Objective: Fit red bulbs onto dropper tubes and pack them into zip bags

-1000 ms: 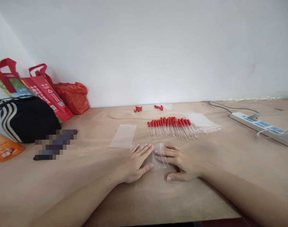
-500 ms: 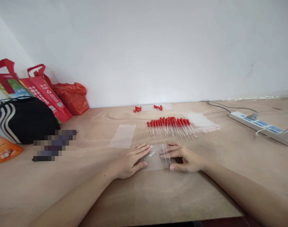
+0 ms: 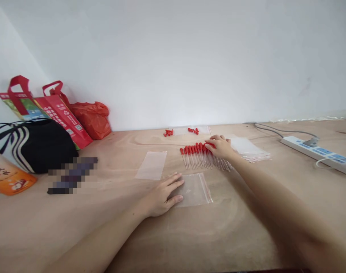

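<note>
My left hand [image 3: 165, 193] lies with spread fingers on the left end of a clear zip bag [image 3: 197, 189], whose zip edge faces right. My right hand [image 3: 220, 147] is over the right part of a row of red-capped clear droppers [image 3: 194, 153]; its thumb and fingers are closed at the red caps, and how many it grips is hidden. Another flat bag [image 3: 152, 165] lies to the left of the row. A stack of clear bags [image 3: 248, 148] is just right of my right hand.
Loose red caps [image 3: 168, 132] lie near the wall beside a further bag [image 3: 182, 131]. A white power strip [image 3: 317, 151] with cables is at the right. Red bags [image 3: 90, 117], a black bag [image 3: 44, 144] and an orange pouch [image 3: 13, 178] stand at the left.
My right hand has left the zip bag and moved forward to the red caps of the droppers. My left hand stays on the bag. The view has shifted slightly.
</note>
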`<move>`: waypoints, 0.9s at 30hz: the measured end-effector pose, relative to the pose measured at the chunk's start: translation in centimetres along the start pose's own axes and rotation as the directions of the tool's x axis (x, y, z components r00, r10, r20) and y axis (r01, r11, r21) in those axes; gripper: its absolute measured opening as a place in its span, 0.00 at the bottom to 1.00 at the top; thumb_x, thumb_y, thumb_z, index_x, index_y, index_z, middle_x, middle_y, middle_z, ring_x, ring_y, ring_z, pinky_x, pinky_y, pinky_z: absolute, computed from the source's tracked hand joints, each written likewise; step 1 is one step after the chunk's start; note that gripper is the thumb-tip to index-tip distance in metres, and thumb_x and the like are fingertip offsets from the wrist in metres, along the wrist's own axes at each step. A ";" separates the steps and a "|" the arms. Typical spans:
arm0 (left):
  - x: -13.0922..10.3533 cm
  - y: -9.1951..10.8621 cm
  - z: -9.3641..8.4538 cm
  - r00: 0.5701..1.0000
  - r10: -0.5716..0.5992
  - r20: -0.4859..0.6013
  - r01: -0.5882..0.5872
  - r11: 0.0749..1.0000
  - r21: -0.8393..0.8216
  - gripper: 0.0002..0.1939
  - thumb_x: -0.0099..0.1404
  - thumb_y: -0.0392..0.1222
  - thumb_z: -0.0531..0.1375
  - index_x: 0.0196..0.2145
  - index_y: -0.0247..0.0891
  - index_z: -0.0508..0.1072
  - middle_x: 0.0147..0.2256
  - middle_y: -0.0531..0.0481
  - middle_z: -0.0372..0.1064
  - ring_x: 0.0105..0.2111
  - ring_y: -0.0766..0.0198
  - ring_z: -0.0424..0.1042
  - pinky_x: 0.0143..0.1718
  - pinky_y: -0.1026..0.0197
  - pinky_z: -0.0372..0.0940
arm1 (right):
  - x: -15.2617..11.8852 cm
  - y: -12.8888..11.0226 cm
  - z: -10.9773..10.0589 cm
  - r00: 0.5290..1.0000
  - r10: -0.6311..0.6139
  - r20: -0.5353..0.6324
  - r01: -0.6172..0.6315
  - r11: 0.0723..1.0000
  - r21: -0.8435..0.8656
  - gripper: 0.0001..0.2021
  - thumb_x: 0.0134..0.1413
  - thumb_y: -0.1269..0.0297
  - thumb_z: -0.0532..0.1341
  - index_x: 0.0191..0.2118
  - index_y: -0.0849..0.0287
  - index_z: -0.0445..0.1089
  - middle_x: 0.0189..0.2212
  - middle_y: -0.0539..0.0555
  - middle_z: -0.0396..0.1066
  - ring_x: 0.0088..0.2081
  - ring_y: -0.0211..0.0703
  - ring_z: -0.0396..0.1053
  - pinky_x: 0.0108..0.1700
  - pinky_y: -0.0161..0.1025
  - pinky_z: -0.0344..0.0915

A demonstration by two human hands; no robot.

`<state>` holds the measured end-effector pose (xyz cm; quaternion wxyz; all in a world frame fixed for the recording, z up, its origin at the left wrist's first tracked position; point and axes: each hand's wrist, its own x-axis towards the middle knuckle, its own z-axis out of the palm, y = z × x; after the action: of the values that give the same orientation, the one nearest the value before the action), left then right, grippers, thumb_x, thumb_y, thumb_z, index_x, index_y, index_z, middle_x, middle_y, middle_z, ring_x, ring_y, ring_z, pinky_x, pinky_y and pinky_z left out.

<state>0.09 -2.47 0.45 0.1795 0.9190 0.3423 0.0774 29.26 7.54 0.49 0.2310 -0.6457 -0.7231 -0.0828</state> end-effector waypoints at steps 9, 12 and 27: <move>0.1 -0.2 0.6 0.993 -0.016 -0.119 0.004 0.995 -0.098 0.21 0.61 0.49 0.52 0.50 0.40 0.62 0.51 0.43 0.55 0.50 0.57 0.59 0.51 0.55 0.57 | 1.5 0.6 1.6 0.994 0.018 0.107 -0.026 0.997 0.070 0.12 0.50 0.58 0.53 0.37 0.51 0.70 0.45 0.55 0.63 0.47 0.54 0.56 0.44 0.54 0.51; 0.1 0.0 0.5 0.993 -0.019 -0.118 0.006 0.994 -0.107 0.20 0.62 0.49 0.52 0.50 0.40 0.63 0.50 0.44 0.56 0.49 0.57 0.59 0.51 0.55 0.57 | 2.0 0.8 1.3 0.989 0.075 0.131 -0.095 0.983 0.156 0.09 0.47 0.60 0.56 0.34 0.53 0.70 0.45 0.56 0.63 0.48 0.54 0.55 0.45 0.54 0.52; -0.4 -0.2 -1.2 0.994 -0.101 0.037 0.103 0.992 -0.078 0.28 0.61 0.52 0.52 0.57 0.43 0.52 0.58 0.47 0.49 0.57 0.58 0.49 0.56 0.51 0.49 | -7.1 1.6 -2.3 0.903 0.399 0.156 -0.173 0.005 0.985 0.15 0.34 0.59 0.67 0.29 0.56 0.62 0.25 0.49 0.68 0.25 0.34 0.65 0.28 0.34 0.64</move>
<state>-0.68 -2.26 1.42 0.2254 0.8936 0.3825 0.0666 31.74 0.46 -0.92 0.6761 -0.4384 -0.4146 0.4229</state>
